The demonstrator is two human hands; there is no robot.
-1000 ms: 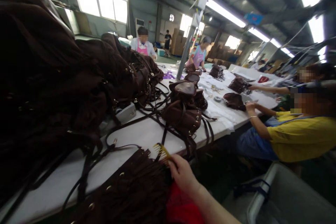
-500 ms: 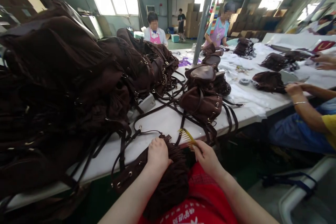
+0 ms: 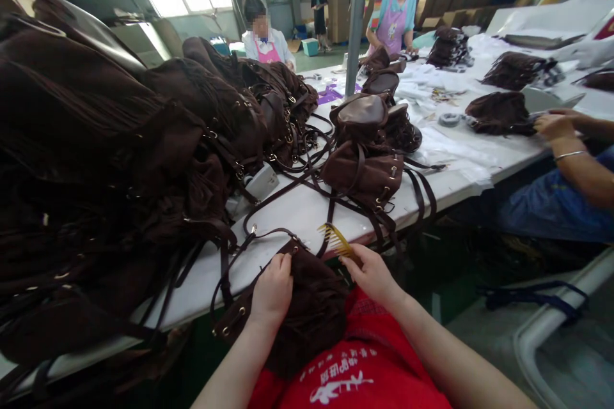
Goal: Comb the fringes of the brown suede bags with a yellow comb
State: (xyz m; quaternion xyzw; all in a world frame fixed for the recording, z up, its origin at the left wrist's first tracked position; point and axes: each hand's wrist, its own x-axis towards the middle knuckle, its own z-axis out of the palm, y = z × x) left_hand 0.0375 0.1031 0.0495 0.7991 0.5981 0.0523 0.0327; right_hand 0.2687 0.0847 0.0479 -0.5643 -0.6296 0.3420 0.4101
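Observation:
A dark brown fringed bag (image 3: 311, 300) rests on my lap, against the table edge. My left hand (image 3: 273, 287) is closed on the bag's upper part, its fingertips turned away from me. Metal eyelets show along the bag's left side, and a thin strap loops from it onto the table. In my right hand (image 3: 371, 271) is a yellow wide-toothed comb (image 3: 338, 241), gripped at one end, with its teeth pointing left. The comb is held above the bag's right side, apart from the fringe.
A big heap of brown bags (image 3: 96, 160) covers the table's left. More bags (image 3: 362, 172) with trailing straps lie ahead, near a grey post (image 3: 355, 25). At right, a co-worker's hand (image 3: 556, 128) touches another bag (image 3: 501, 113). A white chair frame (image 3: 522, 345) stands lower right.
The view has shifted slightly. My left hand has moved a little left and down on the bag, uncovering more of its top edge. The comb remains in my right hand.

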